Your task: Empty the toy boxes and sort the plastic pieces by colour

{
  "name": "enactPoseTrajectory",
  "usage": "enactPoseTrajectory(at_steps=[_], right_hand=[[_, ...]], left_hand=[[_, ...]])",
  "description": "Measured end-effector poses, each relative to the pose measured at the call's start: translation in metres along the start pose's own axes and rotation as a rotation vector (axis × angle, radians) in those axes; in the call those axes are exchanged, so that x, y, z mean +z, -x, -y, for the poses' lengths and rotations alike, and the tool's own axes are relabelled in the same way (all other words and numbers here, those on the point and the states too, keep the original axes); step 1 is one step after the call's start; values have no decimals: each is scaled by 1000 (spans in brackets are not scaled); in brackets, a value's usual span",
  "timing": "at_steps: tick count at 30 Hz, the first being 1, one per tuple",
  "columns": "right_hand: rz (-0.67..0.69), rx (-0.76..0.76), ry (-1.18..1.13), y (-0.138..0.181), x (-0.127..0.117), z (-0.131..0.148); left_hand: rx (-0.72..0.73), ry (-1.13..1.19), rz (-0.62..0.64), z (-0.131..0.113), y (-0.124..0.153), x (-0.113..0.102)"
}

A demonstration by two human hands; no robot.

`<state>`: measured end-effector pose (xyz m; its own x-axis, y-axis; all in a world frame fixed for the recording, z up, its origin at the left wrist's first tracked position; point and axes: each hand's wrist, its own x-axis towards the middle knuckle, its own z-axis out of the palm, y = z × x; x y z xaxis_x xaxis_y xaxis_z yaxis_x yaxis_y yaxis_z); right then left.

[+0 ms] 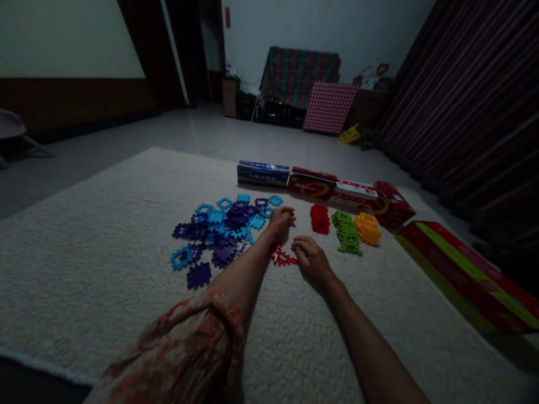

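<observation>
My left hand reaches forward over the rug, fingers curled, at the right edge of a scattered heap of blue and purple puzzle pieces. Whether it holds a piece is not visible. My right hand rests knuckles-up on the rug, its fingers touching a few red pieces lying between both hands. Beyond the hands stand three sorted piles: a red pile, a green pile and a yellow-orange pile.
A cream rug covers the floor. A blue box and red boxes line its far edge; a long red-and-green box lies at right. Dark striped curtain at right; covered furniture at the back wall.
</observation>
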<state>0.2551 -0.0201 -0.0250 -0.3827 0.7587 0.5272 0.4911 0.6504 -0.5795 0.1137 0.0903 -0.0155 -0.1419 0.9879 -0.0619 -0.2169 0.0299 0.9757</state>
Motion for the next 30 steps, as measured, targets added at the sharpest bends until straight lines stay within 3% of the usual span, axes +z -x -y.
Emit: enactPoseTrajectory(at_steps=[4, 8, 11, 16, 24, 30], right_hand=[[14, 12, -4, -1, 0, 1], [27, 30, 5, 2, 0, 7], [13, 31, 22, 4, 1, 14], [76, 6, 84, 9, 0, 25], [128, 16, 213, 10, 10, 48], [153, 16, 248, 3, 10, 51]], left_hand=[[65, -86, -34, 4, 26, -20], [279, -425, -47, 1, 47, -41], [360, -591, -39, -2, 56, -51], [352, -635, -3, -1, 58, -54], [228, -564, -71, 5, 46, -49], [286, -575, -81, 7, 43, -48]])
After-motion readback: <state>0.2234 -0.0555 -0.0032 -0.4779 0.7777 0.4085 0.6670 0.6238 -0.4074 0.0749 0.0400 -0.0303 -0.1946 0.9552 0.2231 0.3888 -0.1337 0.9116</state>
